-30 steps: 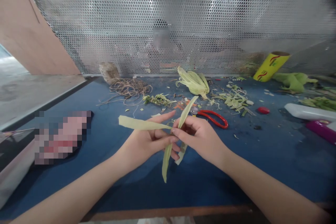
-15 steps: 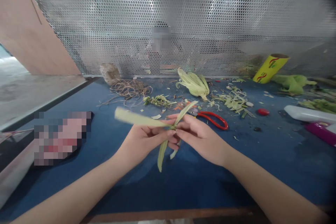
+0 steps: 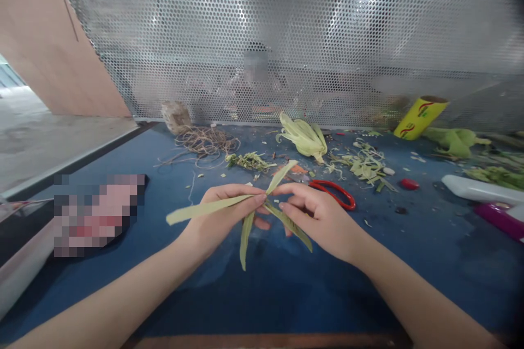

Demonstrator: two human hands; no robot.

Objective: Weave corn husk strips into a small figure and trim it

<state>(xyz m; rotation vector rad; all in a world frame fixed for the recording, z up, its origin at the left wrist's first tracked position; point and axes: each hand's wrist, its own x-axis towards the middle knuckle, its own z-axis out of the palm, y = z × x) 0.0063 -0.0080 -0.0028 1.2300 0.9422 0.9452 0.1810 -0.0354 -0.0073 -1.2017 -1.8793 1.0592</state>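
Note:
Pale green corn husk strips [image 3: 210, 209] cross at a small knot-like centre, several ends fanning outward above the table. My left hand [image 3: 223, 218] pinches that crossing between thumb and fingers. On the other side, my right hand [image 3: 329, 221] has its index fingertip by the crossing and its thumb against the strip pointing down to the right; its fingers are curled. The underside of the crossing is hidden by my fingers. Just beyond my right hand lie red-handled scissors [image 3: 338, 194], their blades partly hidden. Farther back sits a bunch of corn husk [image 3: 305, 139].
The blue tabletop [image 3: 262, 305] holds tangled twine [image 3: 207, 140], green scraps [image 3: 249, 161] and husk shreds [image 3: 366, 161]. At right are a yellow tube [image 3: 420, 118], a red object [image 3: 409, 184] and a white-and-purple tool [image 3: 483, 188]. A perforated metal screen [image 3: 311, 27] stands behind; a person shows through it.
The long left strip has swung down toward my left wrist. A strip now points down to the right, beside my right thumb. My right fingers have drawn slightly away from the crossing.

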